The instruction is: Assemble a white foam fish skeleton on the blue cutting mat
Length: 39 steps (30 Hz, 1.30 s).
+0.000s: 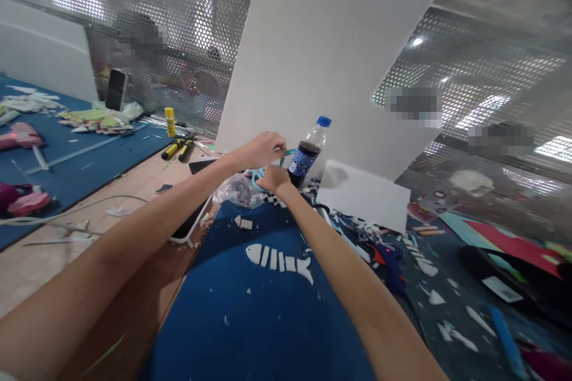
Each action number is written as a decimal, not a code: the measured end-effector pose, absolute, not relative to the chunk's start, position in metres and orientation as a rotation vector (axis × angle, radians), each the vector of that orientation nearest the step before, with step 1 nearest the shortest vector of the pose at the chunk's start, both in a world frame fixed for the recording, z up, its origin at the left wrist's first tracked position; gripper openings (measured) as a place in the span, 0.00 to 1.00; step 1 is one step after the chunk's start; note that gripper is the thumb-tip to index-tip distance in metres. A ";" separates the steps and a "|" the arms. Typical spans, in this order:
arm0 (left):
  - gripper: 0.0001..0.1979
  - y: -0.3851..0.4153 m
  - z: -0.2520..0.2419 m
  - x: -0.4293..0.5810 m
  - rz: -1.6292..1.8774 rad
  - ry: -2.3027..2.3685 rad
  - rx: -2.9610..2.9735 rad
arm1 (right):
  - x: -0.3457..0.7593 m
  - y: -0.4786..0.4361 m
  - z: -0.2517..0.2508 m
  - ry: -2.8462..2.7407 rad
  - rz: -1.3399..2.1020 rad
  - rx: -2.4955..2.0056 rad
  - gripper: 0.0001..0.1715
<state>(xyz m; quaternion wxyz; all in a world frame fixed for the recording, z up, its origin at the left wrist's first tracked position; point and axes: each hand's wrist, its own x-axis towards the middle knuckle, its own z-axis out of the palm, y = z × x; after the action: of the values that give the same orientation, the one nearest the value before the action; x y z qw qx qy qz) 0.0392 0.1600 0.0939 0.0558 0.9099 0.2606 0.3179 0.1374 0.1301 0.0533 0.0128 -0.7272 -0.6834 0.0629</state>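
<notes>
My left hand (263, 150) is pinched closed around a thin teal strip (289, 153) that sticks out beyond the fingertips. Just below it, my right hand (274, 180) is closed at light-blue scissors (256, 181); their looped handles show, while the blades are hidden. Both hands are close to a cola bottle (304, 158) with a blue cap, which looks tilted. Nearer to me, white fish-skeleton pieces (277, 261) lie in a row on the blue mat (250, 333). Crumpled clear plastic (240, 191) sits under my left wrist.
A large white board (330, 47) leans behind the bottle. At left are yellow-black pliers (176, 147), a glue stick (170, 122), a phone (116, 89) and a pink glue gun (20, 136). A dark-blue glue gun (392, 268) and white scraps (435, 297) lie right.
</notes>
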 end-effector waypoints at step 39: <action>0.13 0.148 0.118 0.019 0.918 0.688 2.629 | 0.202 -0.048 0.052 -0.942 1.736 -1.032 0.23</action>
<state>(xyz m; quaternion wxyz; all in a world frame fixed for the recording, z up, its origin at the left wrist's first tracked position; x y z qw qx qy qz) 0.0187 0.1477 0.1179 0.1359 0.9081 0.2374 0.3172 0.2019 -0.0485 0.0518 0.4410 -0.4158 -0.3793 0.6991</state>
